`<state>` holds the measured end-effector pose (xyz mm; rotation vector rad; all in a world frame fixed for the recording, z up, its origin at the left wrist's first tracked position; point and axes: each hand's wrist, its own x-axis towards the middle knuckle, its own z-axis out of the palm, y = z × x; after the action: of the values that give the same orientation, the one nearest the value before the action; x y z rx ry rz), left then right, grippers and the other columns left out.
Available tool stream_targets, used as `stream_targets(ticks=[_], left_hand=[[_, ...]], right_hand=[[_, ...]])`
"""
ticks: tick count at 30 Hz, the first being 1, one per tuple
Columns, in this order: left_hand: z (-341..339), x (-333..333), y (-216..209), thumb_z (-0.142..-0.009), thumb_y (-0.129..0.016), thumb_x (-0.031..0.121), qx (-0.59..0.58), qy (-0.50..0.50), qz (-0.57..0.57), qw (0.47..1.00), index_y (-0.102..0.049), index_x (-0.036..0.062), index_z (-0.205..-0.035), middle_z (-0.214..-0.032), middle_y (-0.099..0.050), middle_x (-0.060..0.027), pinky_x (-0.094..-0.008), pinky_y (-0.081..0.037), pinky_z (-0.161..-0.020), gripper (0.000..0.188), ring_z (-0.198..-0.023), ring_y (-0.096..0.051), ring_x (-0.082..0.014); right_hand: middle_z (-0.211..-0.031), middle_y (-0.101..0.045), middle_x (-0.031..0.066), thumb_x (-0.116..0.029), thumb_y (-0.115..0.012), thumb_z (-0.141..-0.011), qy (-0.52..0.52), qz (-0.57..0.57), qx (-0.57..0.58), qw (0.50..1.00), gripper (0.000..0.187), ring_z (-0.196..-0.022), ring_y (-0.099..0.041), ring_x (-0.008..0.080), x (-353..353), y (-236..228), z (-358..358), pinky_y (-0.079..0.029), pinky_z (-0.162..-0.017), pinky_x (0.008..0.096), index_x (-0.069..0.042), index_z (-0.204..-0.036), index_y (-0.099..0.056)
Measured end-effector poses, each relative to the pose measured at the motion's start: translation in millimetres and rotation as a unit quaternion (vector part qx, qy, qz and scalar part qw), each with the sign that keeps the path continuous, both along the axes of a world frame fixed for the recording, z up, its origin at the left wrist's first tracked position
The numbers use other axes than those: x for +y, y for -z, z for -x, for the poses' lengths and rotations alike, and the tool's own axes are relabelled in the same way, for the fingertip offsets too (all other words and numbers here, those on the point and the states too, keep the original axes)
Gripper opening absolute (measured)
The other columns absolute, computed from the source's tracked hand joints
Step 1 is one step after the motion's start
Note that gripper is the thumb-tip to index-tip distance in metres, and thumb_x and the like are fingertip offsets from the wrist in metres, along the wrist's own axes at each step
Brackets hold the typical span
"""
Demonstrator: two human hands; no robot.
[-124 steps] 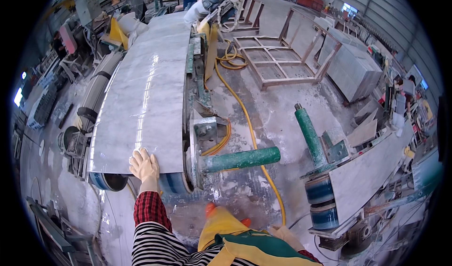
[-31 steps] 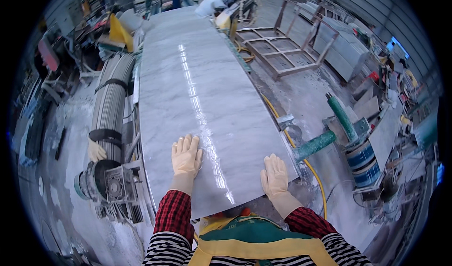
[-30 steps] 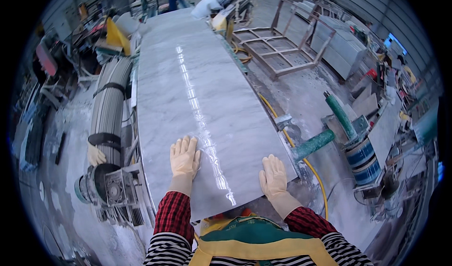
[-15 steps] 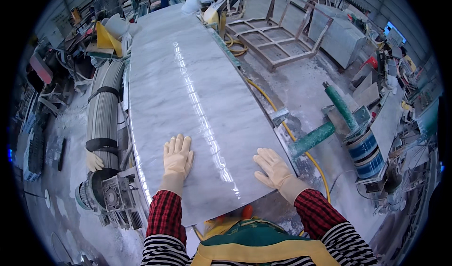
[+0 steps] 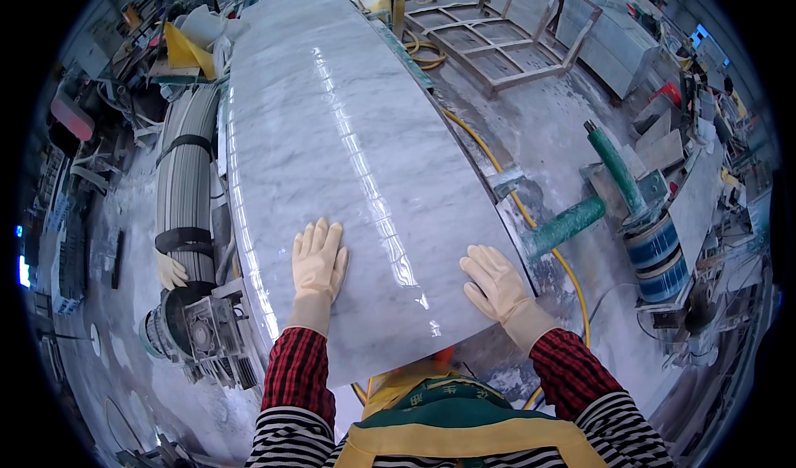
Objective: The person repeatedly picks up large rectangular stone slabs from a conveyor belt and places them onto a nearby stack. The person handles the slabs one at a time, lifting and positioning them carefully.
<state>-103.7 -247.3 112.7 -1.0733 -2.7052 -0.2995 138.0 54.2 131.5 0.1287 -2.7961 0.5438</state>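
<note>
A long polished slab [image 5: 290,153], white with grey veins like marble, stretches away from me, a broken line of light reflected along its top. Palm down on its near left part lies my left hand [image 5: 318,261], in a cream rubber glove, with fingers stretched out. My right hand [image 5: 497,286], gloved the same way, rests flat near the slab's right edge, fingers forward and slightly spread. Neither hand grips anything; both press or lie on the surface. The slab's near edge is just in front of my yellow and green apron [image 5: 448,410].
Left of the slab stand a grey ribbed bellows cover [image 5: 184,186] and a motor [image 5: 203,327], with a loose glove [image 5: 171,270] hanging there. To the right are a green pipe-like arm [image 5: 568,226], a yellow hose [image 5: 572,281], a blue drum [image 5: 657,261] and a rusty metal frame [image 5: 497,49].
Both hands stay flat on the slab, the right one a little farther forward along its edge. My view has tilted down and shifted slightly, so the far end sits higher.
</note>
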Motion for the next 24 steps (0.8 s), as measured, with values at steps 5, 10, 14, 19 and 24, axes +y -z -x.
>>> stream_targets(ticks=[5,10,14,19,24], left_hand=[[-2.1,0.9,-2.3,-0.094,-0.067,0.026,-0.011,-0.001,0.005,1.0,-0.056,0.0139,-0.141,-0.15,-0.051,-0.0118,-0.0496,-0.033,-0.12,0.05,-0.14,-0.046,-0.0354],[-3.2,0.0,0.3,-0.094,-0.067,0.027,-0.009,-0.005,0.018,1.0,-0.055,0.0141,-0.142,-0.151,-0.051,-0.0127,-0.0494,-0.033,-0.12,0.05,-0.141,-0.046,-0.0361],[-5.9,0.5,-1.2,-0.095,-0.066,0.026,-0.01,-0.005,0.024,1.0,-0.054,0.0144,-0.142,-0.151,-0.051,-0.0131,-0.0493,-0.032,-0.121,0.051,-0.141,-0.046,-0.0362],[-8.7,0.9,-6.5,-0.096,-0.064,0.026,-0.018,0.001,0.026,0.999,-0.053,0.0145,-0.143,-0.151,-0.051,-0.0131,-0.0492,-0.033,-0.12,0.05,-0.141,-0.046,-0.0364],[-8.9,-2.1,0.1,-0.096,-0.064,0.027,-0.004,-0.001,0.027,1.0,-0.053,0.0144,-0.143,-0.151,-0.051,-0.0132,-0.049,-0.033,-0.119,0.049,-0.14,-0.047,-0.0365]], right_hand=[[-0.132,-0.061,0.0207,-0.02,-0.068,-0.088,0.007,0.001,0.019,1.0,0.04,-0.124,-0.057,0.0401,-0.2,2.4,-2.3,-0.043,-0.111,0.0488,-0.004,-0.123,-0.061],[-0.129,-0.062,0.0194,-0.02,-0.066,-0.088,0.008,0.007,0.024,1.0,0.036,-0.122,-0.057,0.0392,-1.3,-2.8,-3.4,-0.044,-0.11,0.0474,-0.004,-0.121,-0.061],[-0.127,-0.062,0.0186,-0.019,-0.066,-0.088,0.014,0.003,0.036,0.999,0.036,-0.12,-0.058,0.0387,-1.7,-0.2,-6.2,-0.045,-0.108,0.0471,-0.004,-0.12,-0.061],[-0.126,-0.062,0.0175,-0.018,-0.065,-0.087,0.013,0.004,0.036,0.999,0.035,-0.118,-0.058,0.0378,-2.8,-3.9,-7.3,-0.045,-0.107,0.0468,-0.005,-0.119,-0.061],[-0.125,-0.062,0.0169,-0.018,-0.065,-0.087,0.014,0.003,0.038,0.999,0.033,-0.117,-0.059,0.0368,-4.5,-6.2,-8.6,-0.046,-0.106,0.0461,-0.005,-0.118,-0.061]])
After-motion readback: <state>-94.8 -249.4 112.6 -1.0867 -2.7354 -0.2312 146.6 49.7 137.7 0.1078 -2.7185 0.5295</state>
